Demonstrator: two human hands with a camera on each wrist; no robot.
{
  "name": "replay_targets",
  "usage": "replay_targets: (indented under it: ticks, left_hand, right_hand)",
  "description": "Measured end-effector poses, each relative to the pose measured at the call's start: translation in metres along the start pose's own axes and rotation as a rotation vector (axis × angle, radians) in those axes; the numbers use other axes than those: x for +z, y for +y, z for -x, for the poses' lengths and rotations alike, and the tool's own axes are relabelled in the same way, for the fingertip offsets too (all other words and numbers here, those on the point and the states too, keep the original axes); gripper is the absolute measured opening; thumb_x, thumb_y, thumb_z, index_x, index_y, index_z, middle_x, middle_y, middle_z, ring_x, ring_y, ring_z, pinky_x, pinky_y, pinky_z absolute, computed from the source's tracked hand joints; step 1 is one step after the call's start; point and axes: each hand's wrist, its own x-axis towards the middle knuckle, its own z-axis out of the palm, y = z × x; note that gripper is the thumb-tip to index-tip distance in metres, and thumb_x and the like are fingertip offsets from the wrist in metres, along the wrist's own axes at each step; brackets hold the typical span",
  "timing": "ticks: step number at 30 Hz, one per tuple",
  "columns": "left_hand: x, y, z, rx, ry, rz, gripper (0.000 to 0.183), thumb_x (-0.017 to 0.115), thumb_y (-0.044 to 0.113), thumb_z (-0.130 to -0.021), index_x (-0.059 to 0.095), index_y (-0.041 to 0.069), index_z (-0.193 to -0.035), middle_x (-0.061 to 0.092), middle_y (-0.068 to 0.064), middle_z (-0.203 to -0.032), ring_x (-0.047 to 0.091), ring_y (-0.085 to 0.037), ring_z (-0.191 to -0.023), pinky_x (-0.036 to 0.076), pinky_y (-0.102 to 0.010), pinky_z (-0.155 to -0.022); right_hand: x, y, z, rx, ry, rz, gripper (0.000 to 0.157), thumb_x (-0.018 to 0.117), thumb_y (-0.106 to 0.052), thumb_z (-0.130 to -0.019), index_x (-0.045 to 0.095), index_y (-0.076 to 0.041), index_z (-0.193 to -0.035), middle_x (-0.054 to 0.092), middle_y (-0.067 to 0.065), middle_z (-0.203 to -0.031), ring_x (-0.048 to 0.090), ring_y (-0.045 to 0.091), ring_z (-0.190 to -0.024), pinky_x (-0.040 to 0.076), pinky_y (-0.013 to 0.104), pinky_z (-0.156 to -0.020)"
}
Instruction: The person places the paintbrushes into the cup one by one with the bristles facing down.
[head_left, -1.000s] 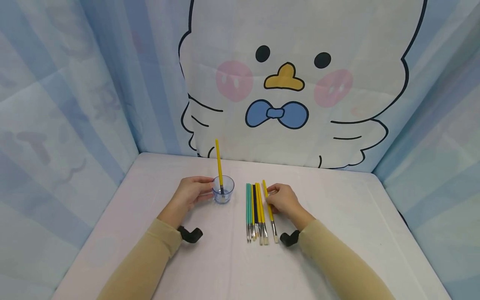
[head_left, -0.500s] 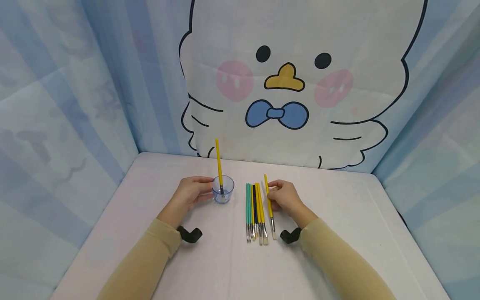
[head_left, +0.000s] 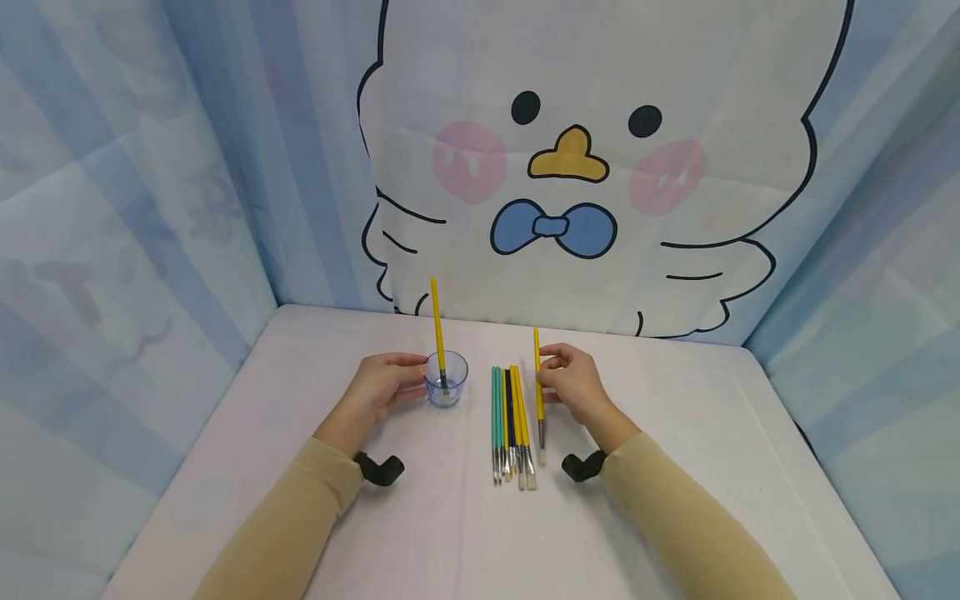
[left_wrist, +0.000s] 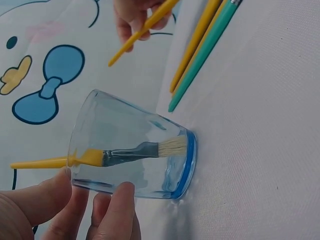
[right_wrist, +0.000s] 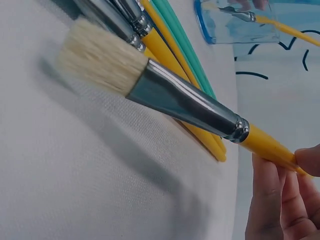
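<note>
My left hand [head_left: 384, 382] rests at the left side of a clear bluish cup [left_wrist: 135, 120], thumb near the rim and fingertips along its wall. One yellow-handled paintbrush [head_left: 438, 329] stands in the cup, bristles down near the base. My right hand [head_left: 576, 383] pinches a second yellow paintbrush [right_wrist: 190, 102] by its handle. Its broad pale flat bristles point toward me and down, and a shadow falls apart from it on the cloth. Left of this brush lies a row of paintbrushes [head_left: 512, 417] with green, dark and yellow handles, side by side.
A pale tablecloth [head_left: 450, 533] covers the table. Behind it hangs a curtain [head_left: 555, 292] printed with a cartoon bird, and blue striped curtains [head_left: 135, 250] flank both sides. Black wrist mounts [head_left: 382, 469] jut inward from both sleeves.
My right hand has moved away from me, raising the yellow paintbrush off the cloth beside the row and turning it more upright. The left hand and cup have stayed put.
</note>
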Motion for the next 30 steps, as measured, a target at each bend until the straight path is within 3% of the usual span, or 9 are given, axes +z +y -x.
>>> replay_targets:
  ticks: [6,16,26,30]
  left_hand:
    - [-0.001,0.0,-0.001,-0.006,0.003,0.006,0.035,0.077,0.007,-0.1,0.072,0.005,-0.135,0.067,-0.016,-0.138,0.077,-0.024,-0.111,0.066,-0.036,-0.097]
    - [-0.001,0.001,-0.001,-0.001,-0.005,0.009,0.035,0.076,0.005,-0.099,0.072,0.004,-0.134,0.067,-0.016,-0.137,0.077,-0.023,-0.108,0.067,-0.036,-0.096]
    - [-0.001,0.002,0.001,-0.002,-0.007,0.012,0.035,0.075,0.005,-0.1,0.072,0.004,-0.134,0.069,-0.016,-0.135,0.077,-0.023,-0.107,0.067,-0.037,-0.095]
    - [-0.001,0.003,0.002,-0.001,-0.007,0.013,0.035,0.075,0.004,-0.1,0.072,0.004,-0.135,0.069,-0.016,-0.135,0.078,-0.022,-0.105,0.067,-0.037,-0.095]
  right_hand:
    - [0.0,-0.006,0.002,-0.061,-0.01,-0.003,0.04,0.073,-0.008,-0.098,0.065,-0.015,-0.137,0.063,0.006,-0.109,0.066,0.024,-0.097,0.069,0.034,-0.073]
    - [0.003,-0.02,0.01,-0.176,-0.015,-0.044,0.041,0.073,-0.005,-0.099,0.065,-0.013,-0.138,0.062,0.007,-0.107,0.067,0.024,-0.091,0.071,0.037,-0.075]
    - [0.019,-0.043,0.03,-0.246,-0.113,-0.153,0.046,0.072,0.0,-0.097,0.063,-0.007,-0.142,0.062,0.007,-0.105,0.072,0.03,-0.095,0.071,0.047,-0.083]
    - [0.024,-0.05,0.036,-0.263,-0.124,-0.164,0.043,0.072,0.0,-0.097,0.064,-0.008,-0.139,0.062,0.006,-0.105,0.072,0.025,-0.093,0.071,0.041,-0.08]
